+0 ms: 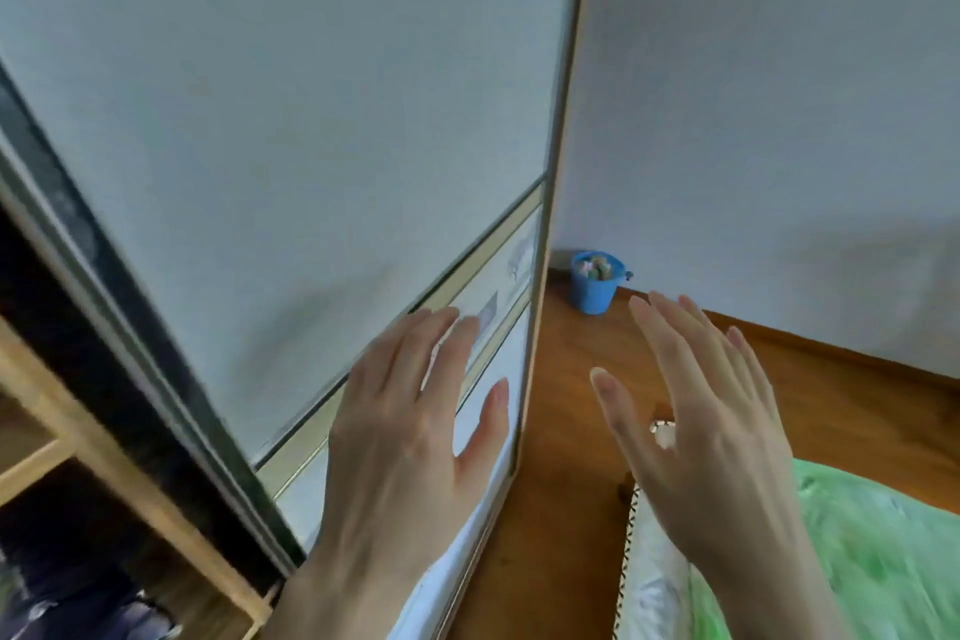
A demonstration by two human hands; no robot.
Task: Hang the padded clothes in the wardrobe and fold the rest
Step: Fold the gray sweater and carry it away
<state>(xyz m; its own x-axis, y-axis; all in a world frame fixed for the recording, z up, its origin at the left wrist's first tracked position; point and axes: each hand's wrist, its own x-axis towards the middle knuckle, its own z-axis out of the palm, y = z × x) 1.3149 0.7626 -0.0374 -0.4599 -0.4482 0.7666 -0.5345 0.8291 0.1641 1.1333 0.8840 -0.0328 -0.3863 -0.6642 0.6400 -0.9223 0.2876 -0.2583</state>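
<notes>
- Neither hand has a grip on anything: the left hand (pixel 410 411) lies with straight, spread fingers against the sliding wardrobe door (pixel 291 130), and the right hand (pixel 711 411) hangs released in the air just beside it, fingers straight.
- The flat palm on the panel suits pushing the door along its track; I judge the door is being slid, though which way cannot be told.
- Left of the left hand, past the door's dark edge, the wardrobe's wooden shelves (pixel 119 457) show, with dark clothing (pixel 67 603) low inside; whether it is padded is unclear.
- Below the right hand lie a green bed cover (pixel 857 551) and a white cloth (pixel 654 577).
- Beyond the right hand's fingertips a blue bucket (pixel 595 282) stands on the wooden floor (pixel 561 431) in the corner.
</notes>
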